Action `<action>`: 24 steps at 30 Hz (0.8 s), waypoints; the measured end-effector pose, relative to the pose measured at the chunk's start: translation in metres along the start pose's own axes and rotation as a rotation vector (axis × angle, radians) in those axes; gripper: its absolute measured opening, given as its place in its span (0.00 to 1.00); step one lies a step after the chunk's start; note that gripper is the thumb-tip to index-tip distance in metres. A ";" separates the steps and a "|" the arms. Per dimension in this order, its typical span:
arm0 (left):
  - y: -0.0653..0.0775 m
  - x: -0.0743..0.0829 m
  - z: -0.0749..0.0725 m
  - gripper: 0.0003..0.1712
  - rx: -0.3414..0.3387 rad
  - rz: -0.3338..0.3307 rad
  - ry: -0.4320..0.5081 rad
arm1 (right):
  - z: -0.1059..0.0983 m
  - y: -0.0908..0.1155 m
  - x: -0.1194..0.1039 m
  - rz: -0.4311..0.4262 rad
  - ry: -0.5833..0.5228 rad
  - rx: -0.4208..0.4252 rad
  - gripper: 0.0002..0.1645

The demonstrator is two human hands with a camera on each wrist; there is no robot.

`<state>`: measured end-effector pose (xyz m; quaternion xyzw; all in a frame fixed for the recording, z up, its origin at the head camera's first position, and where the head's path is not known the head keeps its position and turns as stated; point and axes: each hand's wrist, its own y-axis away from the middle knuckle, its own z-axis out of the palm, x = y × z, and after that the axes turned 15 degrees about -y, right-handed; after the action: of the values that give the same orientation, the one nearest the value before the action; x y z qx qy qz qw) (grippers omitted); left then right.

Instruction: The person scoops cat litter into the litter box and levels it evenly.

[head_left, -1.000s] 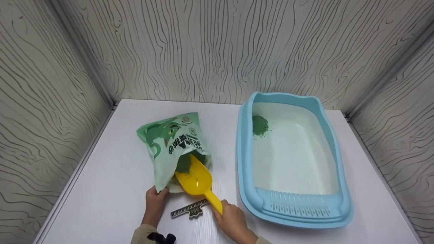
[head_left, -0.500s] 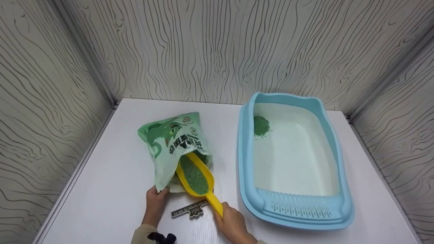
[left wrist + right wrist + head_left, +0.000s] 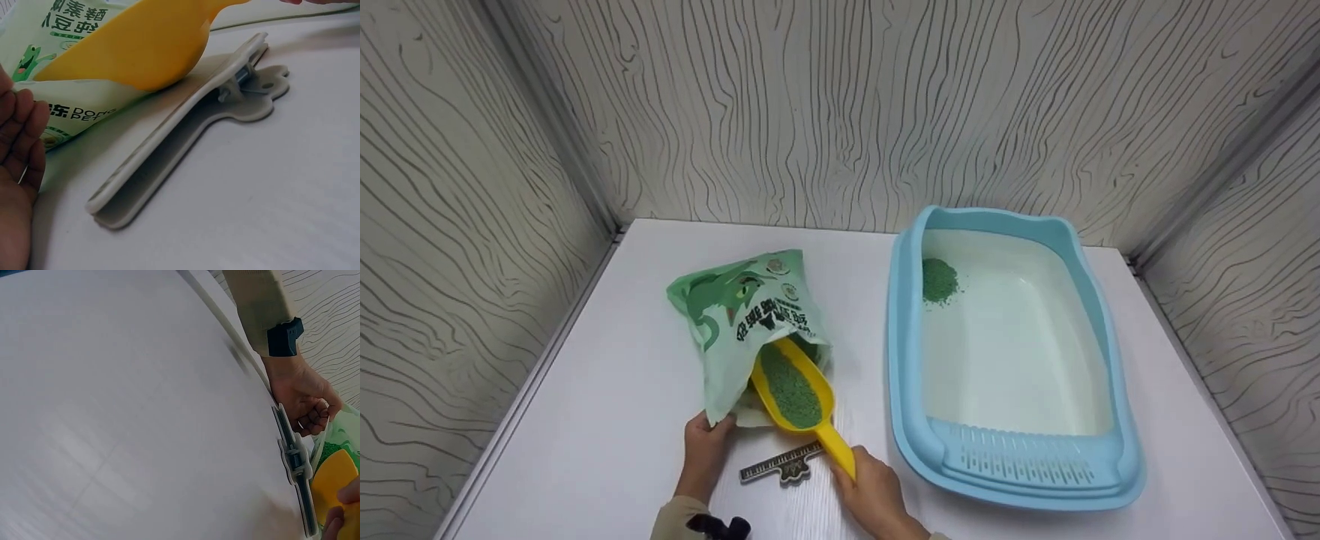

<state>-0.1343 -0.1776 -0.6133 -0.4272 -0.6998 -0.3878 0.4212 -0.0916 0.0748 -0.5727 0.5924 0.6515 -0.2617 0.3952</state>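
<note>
A pale green cat litter bag (image 3: pixel 724 360) lies with its mouth toward me. At that mouth's left edge, my left hand (image 3: pixel 707 446) pinches the plastic between thumb and fingers, as the right wrist view also shows. My right hand (image 3: pixel 874 491) grips the handle of a yellow scoop (image 3: pixel 834 446). Green litter granules (image 3: pixel 796 397) cover the scoop's bowl, whose tip is hidden inside the bag. Between my hands, under the scoop handle, a bag clip (image 3: pixel 780 463) with a piano-key pattern lies on the table. The left wrist view shows the clip (image 3: pixel 169 140) edge-on, near the scoop's underside.
To the right stands a light blue litter box (image 3: pixel 906 360) with a white inside and a slotted front ledge (image 3: pixel 1020 457). A small pile of green litter (image 3: pixel 939 281) sits in its back left corner. Patterned panels (image 3: pixel 780 112) enclose the white table (image 3: pixel 607 360) at the back and sides.
A second ago the scoop's bowl was mostly bare yellow; green litter then slid back and filled it. Both hands have stayed nearly in place, still holding the bag edge and the scoop.
</note>
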 end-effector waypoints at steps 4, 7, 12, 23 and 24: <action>0.000 -0.001 0.000 0.17 -0.004 -0.008 0.001 | -0.002 0.002 -0.001 -0.014 0.006 0.002 0.13; 0.000 -0.002 0.000 0.17 -0.009 -0.008 0.003 | -0.005 0.004 -0.003 -0.029 0.008 0.003 0.13; -0.001 0.000 0.000 0.16 -0.003 0.003 0.006 | -0.010 0.006 -0.006 -0.057 0.022 0.017 0.12; -0.001 0.001 -0.001 0.14 -0.013 0.001 -0.007 | -0.019 0.012 -0.009 -0.098 0.026 0.022 0.14; -0.001 0.001 -0.001 0.15 -0.012 -0.002 -0.015 | -0.020 0.013 -0.009 -0.086 0.015 0.011 0.15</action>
<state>-0.1355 -0.1784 -0.6127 -0.4319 -0.7011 -0.3892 0.4129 -0.0832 0.0882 -0.5524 0.5680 0.6776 -0.2776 0.3757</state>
